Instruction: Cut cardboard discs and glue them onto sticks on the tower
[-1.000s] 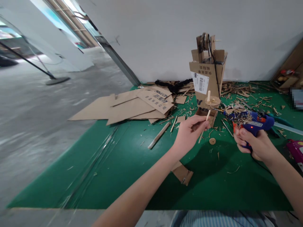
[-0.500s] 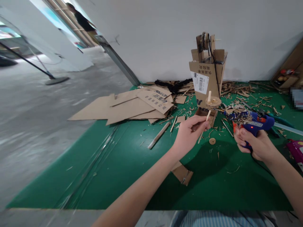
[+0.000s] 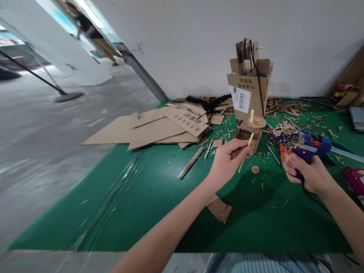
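My left hand [image 3: 230, 159] pinches a thin wooden stick [image 3: 251, 139] that runs up through a round cardboard disc [image 3: 257, 122]. My right hand [image 3: 305, 170] grips a blue hot glue gun [image 3: 308, 148], with fingers at its orange trigger. The gun's nozzle points left and lies close to the disc's underside; whether it touches I cannot tell. Brown shavings cling to the gun's front. Behind the disc stands a tall cardboard box [image 3: 247, 94] with a pulley-like wheel [image 3: 247, 49] and a black cord on top. A small cardboard ring [image 3: 255, 170] lies below my left hand.
Flat cardboard sheets [image 3: 159, 127] are stacked at the left back of the green table [image 3: 136, 212]. A wooden strip [image 3: 191, 163] and a folded cardboard piece [image 3: 218, 208] lie nearer. Cardboard scraps litter the back. A magenta tool [image 3: 355, 182] sits at right. A person [image 3: 91, 30] is in the far left background.
The glue gun has shifted very slightly right. My left hand, the stick and the disc stay almost still. The background person has moved to the left.
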Demonstrator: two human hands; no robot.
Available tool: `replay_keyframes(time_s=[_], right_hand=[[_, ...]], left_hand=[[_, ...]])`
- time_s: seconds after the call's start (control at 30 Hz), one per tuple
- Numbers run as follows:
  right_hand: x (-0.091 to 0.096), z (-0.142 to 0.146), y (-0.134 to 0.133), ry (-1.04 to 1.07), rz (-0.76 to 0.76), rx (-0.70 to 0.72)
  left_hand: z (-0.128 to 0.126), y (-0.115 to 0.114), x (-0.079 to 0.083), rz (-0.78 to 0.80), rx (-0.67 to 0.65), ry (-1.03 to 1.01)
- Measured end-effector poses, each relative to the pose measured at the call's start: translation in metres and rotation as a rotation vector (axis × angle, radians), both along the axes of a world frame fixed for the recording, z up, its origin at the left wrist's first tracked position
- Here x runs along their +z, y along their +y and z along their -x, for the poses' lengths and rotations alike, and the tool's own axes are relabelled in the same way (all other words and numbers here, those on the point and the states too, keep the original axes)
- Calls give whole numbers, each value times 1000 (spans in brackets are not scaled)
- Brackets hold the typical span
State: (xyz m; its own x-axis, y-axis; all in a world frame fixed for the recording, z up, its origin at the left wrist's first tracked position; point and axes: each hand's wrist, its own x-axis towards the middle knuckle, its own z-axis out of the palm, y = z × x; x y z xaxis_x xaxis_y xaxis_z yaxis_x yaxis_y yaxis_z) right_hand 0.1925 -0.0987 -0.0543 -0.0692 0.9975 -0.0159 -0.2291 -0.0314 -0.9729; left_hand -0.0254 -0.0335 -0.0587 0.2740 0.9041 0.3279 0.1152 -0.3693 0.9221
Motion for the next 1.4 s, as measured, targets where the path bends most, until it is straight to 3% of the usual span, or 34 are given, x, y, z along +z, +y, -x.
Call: replay_keyframes(time_s=[1.4], right_hand=[[-4, -4, 0, -9, 6, 48]], left_hand=[[0, 2, -3, -5, 24, -6]])
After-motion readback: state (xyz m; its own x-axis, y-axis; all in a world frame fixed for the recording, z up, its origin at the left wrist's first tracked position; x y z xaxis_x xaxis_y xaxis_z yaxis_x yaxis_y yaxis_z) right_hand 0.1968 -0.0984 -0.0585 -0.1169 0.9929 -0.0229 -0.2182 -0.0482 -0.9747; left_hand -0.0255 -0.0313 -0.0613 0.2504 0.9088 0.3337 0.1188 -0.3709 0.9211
